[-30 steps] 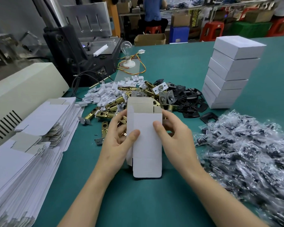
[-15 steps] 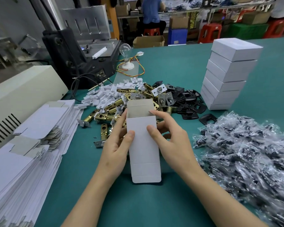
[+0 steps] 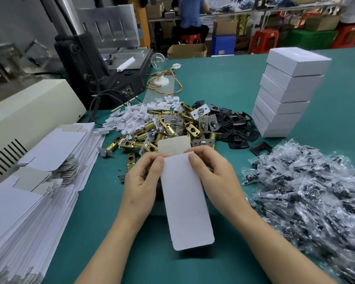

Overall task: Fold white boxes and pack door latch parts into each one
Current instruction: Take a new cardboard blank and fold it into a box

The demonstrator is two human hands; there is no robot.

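Note:
A white cardboard box blank (image 3: 184, 197) stands tilted over the green table in front of me, its grey-lined top flap sticking up. My left hand (image 3: 140, 181) grips its left edge near the top, thumb on the white front. My right hand (image 3: 215, 179) grips the right edge the same way. Behind the box lies a heap of brass door latches (image 3: 164, 128) with silver face plates, small white plastic pieces (image 3: 131, 117) and black plates (image 3: 236, 126).
Flat unfolded box blanks (image 3: 35, 181) are stacked at the left beside a cream machine (image 3: 29, 111). A tall stack of folded white boxes (image 3: 285, 93) stands at the right rear. Clear bags of dark parts (image 3: 307, 201) fill the right side. A black press (image 3: 94, 58) stands at the back left.
Both hands have slid up to the top corners of the box blank, and its side flap has closed in, so the blank now looks narrower and flatter.

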